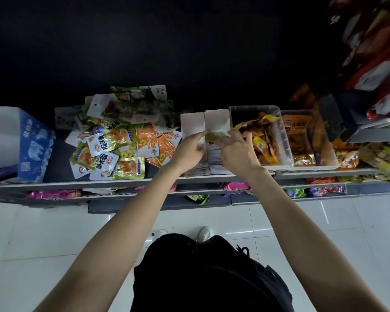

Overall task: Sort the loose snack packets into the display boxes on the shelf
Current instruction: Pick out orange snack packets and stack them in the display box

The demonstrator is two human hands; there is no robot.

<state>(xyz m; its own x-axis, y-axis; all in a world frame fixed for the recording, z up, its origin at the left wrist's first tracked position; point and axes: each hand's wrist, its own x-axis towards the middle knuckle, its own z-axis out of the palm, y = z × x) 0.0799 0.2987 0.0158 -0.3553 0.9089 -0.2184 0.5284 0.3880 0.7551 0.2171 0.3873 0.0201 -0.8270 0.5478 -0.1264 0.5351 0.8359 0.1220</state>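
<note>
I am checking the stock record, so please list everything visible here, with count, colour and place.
loose snack packets: a heap, green, orange, white; shelf left of centre
display boxes: two, white; shelf centre
green packet: one; over the right box, between both hands
clear bins: two, holding orange-yellow packets; right
blue box: one; far left
shelf: grey
left hand: on the left box
right hand: at the right box

The shelf (131, 182) carries a blue box (35, 149), a packet pile (119, 140), two white boxes (204, 124) and clear bins (286, 158).
</note>
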